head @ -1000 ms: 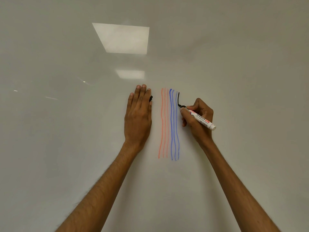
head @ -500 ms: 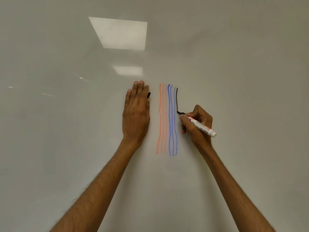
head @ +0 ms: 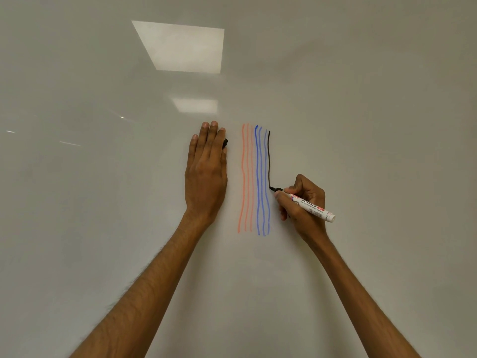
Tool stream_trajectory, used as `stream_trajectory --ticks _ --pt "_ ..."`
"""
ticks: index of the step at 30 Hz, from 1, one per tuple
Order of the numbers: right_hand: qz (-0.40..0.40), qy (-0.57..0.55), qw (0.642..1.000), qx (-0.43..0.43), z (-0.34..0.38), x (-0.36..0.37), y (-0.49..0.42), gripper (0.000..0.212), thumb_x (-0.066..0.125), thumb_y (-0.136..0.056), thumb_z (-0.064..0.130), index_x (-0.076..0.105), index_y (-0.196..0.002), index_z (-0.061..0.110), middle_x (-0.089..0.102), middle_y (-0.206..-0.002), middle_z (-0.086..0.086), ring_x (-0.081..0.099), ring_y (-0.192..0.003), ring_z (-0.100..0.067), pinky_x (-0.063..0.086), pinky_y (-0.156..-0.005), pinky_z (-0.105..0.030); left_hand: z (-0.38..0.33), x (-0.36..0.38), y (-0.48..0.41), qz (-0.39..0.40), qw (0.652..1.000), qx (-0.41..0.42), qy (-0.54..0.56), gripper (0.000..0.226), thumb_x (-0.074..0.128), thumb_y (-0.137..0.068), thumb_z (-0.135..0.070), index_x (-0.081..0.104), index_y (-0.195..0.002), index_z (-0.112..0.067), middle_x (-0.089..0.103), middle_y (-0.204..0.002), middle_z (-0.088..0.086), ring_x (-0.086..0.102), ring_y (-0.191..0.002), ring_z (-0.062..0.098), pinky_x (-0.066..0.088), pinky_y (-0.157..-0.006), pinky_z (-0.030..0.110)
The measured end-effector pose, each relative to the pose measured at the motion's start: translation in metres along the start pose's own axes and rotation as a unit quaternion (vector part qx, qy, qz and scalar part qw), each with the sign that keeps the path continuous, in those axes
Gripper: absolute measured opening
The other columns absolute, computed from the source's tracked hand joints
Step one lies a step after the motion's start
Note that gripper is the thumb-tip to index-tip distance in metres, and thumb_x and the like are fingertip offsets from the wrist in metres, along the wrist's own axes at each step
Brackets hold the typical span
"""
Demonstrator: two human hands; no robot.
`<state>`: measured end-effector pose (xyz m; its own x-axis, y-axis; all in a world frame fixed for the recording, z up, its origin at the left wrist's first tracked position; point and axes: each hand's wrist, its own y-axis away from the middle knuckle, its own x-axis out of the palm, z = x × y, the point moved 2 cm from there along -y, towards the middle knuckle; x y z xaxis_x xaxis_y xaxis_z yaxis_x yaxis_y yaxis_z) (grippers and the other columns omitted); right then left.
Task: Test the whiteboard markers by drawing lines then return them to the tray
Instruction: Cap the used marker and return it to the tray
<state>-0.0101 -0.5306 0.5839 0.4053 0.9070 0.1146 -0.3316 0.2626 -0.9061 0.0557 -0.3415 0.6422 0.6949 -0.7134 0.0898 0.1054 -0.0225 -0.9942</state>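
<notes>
My right hand (head: 302,202) grips a white marker (head: 311,206) with a black tip, and the tip touches the whiteboard (head: 361,99). A black line (head: 269,161) runs down from the top to that tip. To its left stand three orange lines (head: 247,177) and three blue lines (head: 261,179). My left hand (head: 206,171) lies flat on the board left of the lines, fingers straight. A small black cap (head: 225,143) pokes out from under its right edge. No tray is in view.
The whiteboard fills the whole view. Ceiling lights (head: 180,46) are mirrored in its upper part.
My right hand has moved down the board with the marker, and the black line has grown longer. My left hand has stayed flat in place.
</notes>
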Motion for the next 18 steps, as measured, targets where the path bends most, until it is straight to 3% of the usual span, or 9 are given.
stream_trajectory --ticks 10,18 --pt "0.028 -0.008 0.999 0.016 -0.004 -0.007 0.015 0.033 0.066 -0.075 0.002 0.04 -0.06 0.016 0.047 -0.049 0.004 0.049 -0.037 -0.015 0.039 -0.04 -0.019 0.0 -0.001 0.002 -0.001 1.0 -0.003 0.003 0.041 0.039 -0.107 -0.012 0.043 -0.146 -0.004 0.038 -0.155 0.011 0.026 -0.148 0.022 0.017 -0.124 0.038" --pt "0.048 0.0 0.998 0.043 -0.011 -0.013 0.028 0.033 0.065 -0.074 0.001 0.036 -0.06 0.009 0.047 -0.045 0.002 0.044 -0.035 -0.016 0.038 -0.039 -0.02 -0.001 -0.001 0.003 -0.002 1.0 -0.004 0.005 0.04 0.039 -0.107 -0.012 0.044 -0.146 -0.003 0.039 -0.155 0.011 0.027 -0.148 0.023 0.017 -0.124 0.038"
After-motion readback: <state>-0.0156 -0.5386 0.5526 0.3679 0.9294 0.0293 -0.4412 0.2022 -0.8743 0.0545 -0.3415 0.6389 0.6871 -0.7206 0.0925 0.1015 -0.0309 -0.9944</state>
